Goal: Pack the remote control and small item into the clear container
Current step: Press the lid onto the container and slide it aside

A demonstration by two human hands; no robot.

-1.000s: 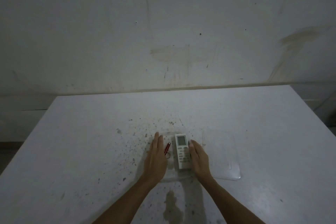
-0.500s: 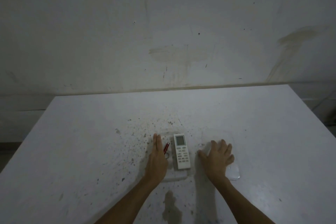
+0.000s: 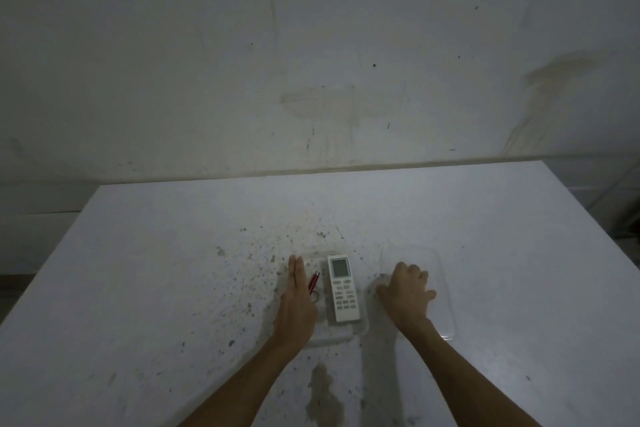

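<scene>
A white remote control (image 3: 343, 291) with a small screen lies lengthwise in the clear container (image 3: 332, 339) near the table's front middle. Left of it, also inside, lies a small red item (image 3: 314, 282) with a metal ring. My left hand (image 3: 298, 305) is flat, fingers together, pressed against the container's left side. My right hand (image 3: 405, 295) rests on the clear lid (image 3: 445, 291), which lies flat on the table right of the container. Its fingers are curled over the lid's left part and its thumb is at the lid's left edge.
The white table (image 3: 156, 288) is speckled with dark spots around the container and has a brownish stain (image 3: 323, 395) at the front. A stained white wall (image 3: 311, 62) rises behind the table's far edge.
My right hand left the container's right side, moved right onto the clear lid, and has now curled its fingers there. My left hand and the container's contents stayed put.
</scene>
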